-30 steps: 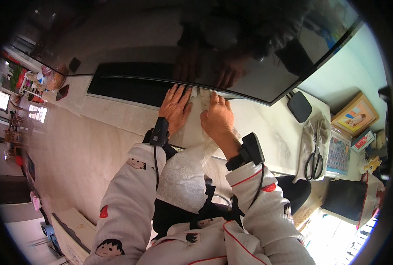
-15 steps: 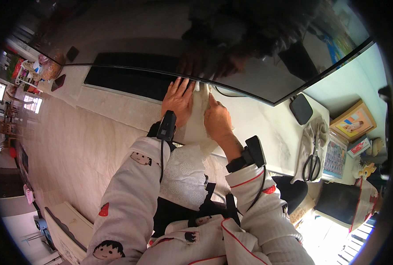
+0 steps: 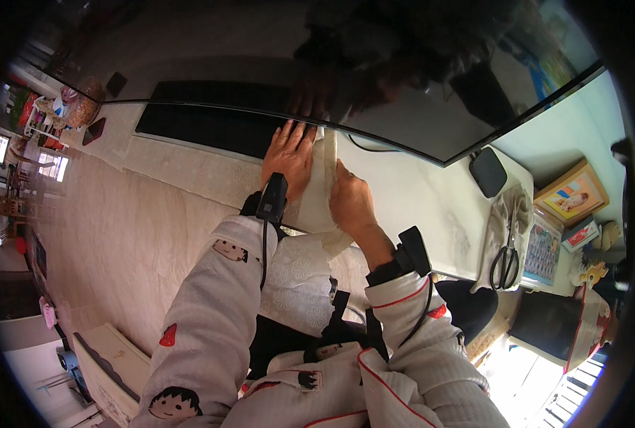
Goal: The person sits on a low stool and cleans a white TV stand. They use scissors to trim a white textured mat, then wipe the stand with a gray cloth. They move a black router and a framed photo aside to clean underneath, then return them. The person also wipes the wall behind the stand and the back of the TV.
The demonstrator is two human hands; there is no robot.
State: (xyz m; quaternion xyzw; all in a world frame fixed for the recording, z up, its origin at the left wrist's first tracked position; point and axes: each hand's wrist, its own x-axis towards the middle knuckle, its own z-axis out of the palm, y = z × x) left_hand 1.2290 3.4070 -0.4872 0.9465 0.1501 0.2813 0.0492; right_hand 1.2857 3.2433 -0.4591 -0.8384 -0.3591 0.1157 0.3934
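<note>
A pale, flower-embossed table cover point(image 3: 297, 274) lies along the front of a white marble-look tabletop point(image 3: 432, 214). Part of it hangs over the near edge toward my lap. My left hand point(image 3: 289, 160) presses flat on the cover, fingers stretched toward the bottom edge of a television point(image 3: 189, 43). Beside it, my right hand point(image 3: 352, 201) is closed with curled fingers at the cover's narrow folded edge point(image 3: 330, 160); its fingertips are partly hidden.
A long black panel point(image 3: 203, 130) lies under the screen to the left, with a phone point(image 3: 94, 131) past it. On the right are a black box point(image 3: 487, 172), scissors point(image 3: 504, 267) on a grey cloth point(image 3: 490, 250), and a framed picture point(image 3: 571, 200).
My right hand has slid a little nearer along the folded edge, and its index finger has curled in. My left hand stays nearly in place, pressing down.
</note>
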